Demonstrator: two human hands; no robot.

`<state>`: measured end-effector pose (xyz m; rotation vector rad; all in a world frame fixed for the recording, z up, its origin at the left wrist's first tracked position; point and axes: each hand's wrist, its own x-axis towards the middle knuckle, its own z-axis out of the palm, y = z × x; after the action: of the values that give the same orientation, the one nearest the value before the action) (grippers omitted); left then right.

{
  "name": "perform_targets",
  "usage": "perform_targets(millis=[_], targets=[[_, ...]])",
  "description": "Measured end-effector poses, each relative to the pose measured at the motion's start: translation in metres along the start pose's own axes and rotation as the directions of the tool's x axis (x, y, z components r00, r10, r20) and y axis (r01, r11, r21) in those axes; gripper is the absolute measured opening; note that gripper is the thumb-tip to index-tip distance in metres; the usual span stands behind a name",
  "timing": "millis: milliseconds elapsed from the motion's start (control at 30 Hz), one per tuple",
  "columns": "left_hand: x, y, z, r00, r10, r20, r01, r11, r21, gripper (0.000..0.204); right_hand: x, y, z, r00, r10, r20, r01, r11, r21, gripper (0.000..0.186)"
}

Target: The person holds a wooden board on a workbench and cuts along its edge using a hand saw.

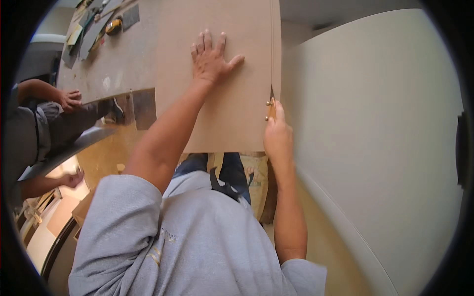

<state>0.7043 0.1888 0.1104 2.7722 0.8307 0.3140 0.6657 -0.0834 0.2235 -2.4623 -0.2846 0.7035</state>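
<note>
A large tan board lies in front of me, with its near edge close to my waist. My left hand rests flat on it, fingers spread and thumb pointing right. At the board's right side my right hand is closed round the wooden handle of a handsaw, which shows two brass-coloured bolts. A short piece of its dark, narrow blade shows just beyond the handle, lying along a thin dark line that runs near the board's right edge. The rest of the blade is hidden.
A worktable extends to the left, bearing a yellow and black tape measure and several flat scraps. Another person is at the left, one hand on the table's edge. A big pale panel stands at my right.
</note>
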Motion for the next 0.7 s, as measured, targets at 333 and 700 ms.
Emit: perform_targets(millis=[333,700], targets=[[-0.009,-0.015,0.001,0.999,-0.029,0.031,0.029,1.000,0.007,0.102,-0.069,-0.027,-0.022,0.999,0.053,0.000,-0.053,0.998,0.033,0.051],[-0.001,0.003,-0.002,0.998,0.003,0.064,-0.002,1.000,-0.016,0.100,0.013,-0.031,-0.013,0.994,0.105,0.021,-0.101,0.983,-0.150,0.045]])
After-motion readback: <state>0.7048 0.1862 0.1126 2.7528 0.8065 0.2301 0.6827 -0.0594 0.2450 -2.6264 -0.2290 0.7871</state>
